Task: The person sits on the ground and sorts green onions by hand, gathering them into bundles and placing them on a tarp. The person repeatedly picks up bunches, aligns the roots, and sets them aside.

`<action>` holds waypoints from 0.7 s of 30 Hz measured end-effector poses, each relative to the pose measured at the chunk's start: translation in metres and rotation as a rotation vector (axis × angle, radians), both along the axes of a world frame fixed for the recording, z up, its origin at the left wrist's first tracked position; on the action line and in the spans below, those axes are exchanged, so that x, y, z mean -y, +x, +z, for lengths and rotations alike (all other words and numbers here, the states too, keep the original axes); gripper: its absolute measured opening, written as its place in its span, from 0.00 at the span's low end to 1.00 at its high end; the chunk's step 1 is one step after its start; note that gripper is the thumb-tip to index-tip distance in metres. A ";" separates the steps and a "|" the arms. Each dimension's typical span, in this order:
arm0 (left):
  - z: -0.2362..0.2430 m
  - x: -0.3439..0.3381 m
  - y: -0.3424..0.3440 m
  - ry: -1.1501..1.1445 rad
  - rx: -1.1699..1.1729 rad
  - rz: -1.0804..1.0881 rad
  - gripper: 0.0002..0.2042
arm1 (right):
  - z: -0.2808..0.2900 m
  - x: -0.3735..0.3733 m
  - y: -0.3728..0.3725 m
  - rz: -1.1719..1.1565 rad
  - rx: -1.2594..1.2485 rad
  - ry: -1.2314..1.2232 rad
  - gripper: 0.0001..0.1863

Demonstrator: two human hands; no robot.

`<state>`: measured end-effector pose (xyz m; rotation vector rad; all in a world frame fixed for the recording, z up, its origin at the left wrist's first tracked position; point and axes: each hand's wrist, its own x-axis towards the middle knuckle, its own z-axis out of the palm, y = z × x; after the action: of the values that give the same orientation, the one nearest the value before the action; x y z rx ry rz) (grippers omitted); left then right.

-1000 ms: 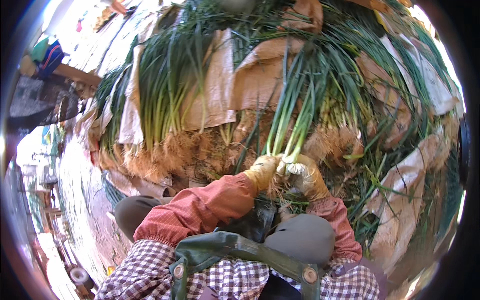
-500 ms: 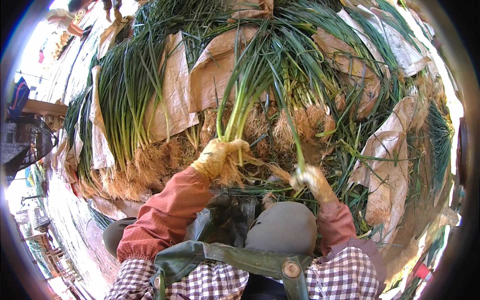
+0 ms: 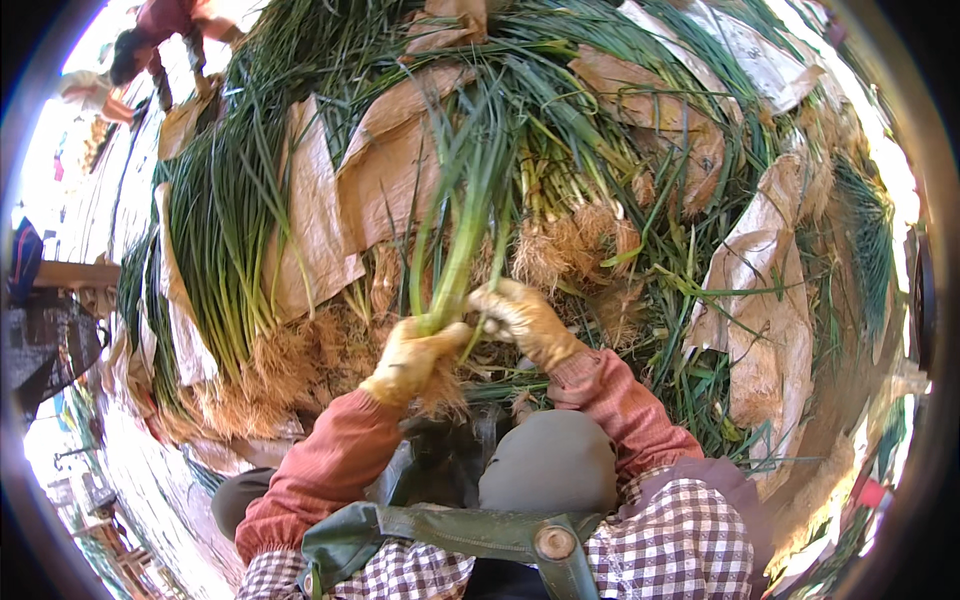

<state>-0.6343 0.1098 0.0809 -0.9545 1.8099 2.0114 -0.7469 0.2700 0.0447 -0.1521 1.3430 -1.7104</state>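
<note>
Above the left hand [image 3: 408, 360] gripping them rise green onions [image 3: 458, 262], right hand [image 3: 532, 324] beside, its hold unclear.

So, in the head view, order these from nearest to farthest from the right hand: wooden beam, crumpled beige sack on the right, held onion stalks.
1. Held onion stalks: in the left hand, just left of the right hand.
2. Crumpled beige sack: right side.
3. Wooden beam: far left edge.

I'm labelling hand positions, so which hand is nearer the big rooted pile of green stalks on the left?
Left. The left hand, gripping a small bunch, is just right of the pile; the right hand is farther right, on the bunch's other side.
</note>
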 end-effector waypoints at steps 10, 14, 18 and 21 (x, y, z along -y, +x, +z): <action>-0.017 0.022 0.008 0.128 -0.008 0.125 0.08 | -0.062 -0.142 -0.021 -0.597 -0.055 0.399 0.14; -0.020 0.013 0.014 0.140 0.085 0.073 0.08 | -0.077 -0.067 -0.097 -0.487 -1.321 0.509 0.11; -0.014 0.025 0.013 0.188 0.049 0.151 0.09 | -0.064 -0.067 -0.214 -0.231 -1.416 1.351 0.34; -0.018 0.032 0.017 0.185 0.056 0.158 0.11 | -0.067 -0.060 -0.231 0.051 -1.233 1.302 0.26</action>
<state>-0.6172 0.0777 0.0632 -1.1138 1.5305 2.1769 -0.9776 0.3296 -0.0226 -0.4952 2.9996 -0.2456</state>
